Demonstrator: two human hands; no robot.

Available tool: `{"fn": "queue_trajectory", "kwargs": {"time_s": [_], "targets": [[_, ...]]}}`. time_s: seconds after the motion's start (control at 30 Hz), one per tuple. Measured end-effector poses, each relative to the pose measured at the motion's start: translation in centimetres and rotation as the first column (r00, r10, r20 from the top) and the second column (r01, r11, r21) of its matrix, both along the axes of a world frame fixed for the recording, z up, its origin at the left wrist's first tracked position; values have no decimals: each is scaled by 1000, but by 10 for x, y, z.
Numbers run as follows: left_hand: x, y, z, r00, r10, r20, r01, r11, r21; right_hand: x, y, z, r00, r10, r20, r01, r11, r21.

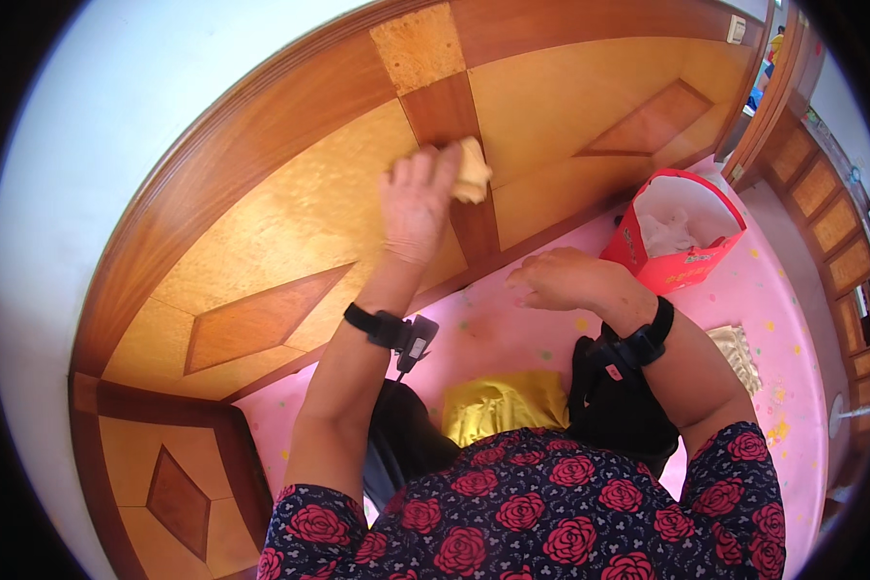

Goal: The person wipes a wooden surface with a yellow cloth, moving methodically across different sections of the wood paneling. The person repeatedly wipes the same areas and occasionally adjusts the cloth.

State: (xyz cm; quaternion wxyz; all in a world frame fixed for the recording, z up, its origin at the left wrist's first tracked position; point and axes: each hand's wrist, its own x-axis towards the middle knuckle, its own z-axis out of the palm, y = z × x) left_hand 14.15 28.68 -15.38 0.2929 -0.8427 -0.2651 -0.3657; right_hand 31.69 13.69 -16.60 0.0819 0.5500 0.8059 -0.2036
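Note:
My left hand (pixel 415 203) grips a folded cream cloth (pixel 473 174) and holds it against the dark upright strip of a wood-panelled board (pixel 453 119). The hand looks slightly blurred. Lower and to the right, my right hand (pixel 569 279) hovers over a pink spotted cover (pixel 489 326). Its fingers are loosely bent, and nothing shows in them; the palm side is partly hidden. Just beyond this hand stands a red gift bag (pixel 685 268) with printed writing, open at the top, with crumpled whitish material (pixel 670 232) inside.
A shiny gold cloth (pixel 507 406) lies between my knees. A beige piece of fabric (pixel 736 355) lies to the right of my right forearm. The pink cover's edge curves down the right side. Past a door frame (pixel 757 109) at the upper right, part of a person (pixel 774 51) shows.

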Motion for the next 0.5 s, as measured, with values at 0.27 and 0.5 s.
{"fn": "queue_trajectory", "kwargs": {"time_s": [0.27,0.5], "targets": [[-45,13,105,857,6,515,-137,967,216,-4,-5,1,999,16,-40,-15,999,29],[-2,5,-7,990,31,-135,-20,996,86,-8,-4,2,997,41,-61,-39,999,32]]}}
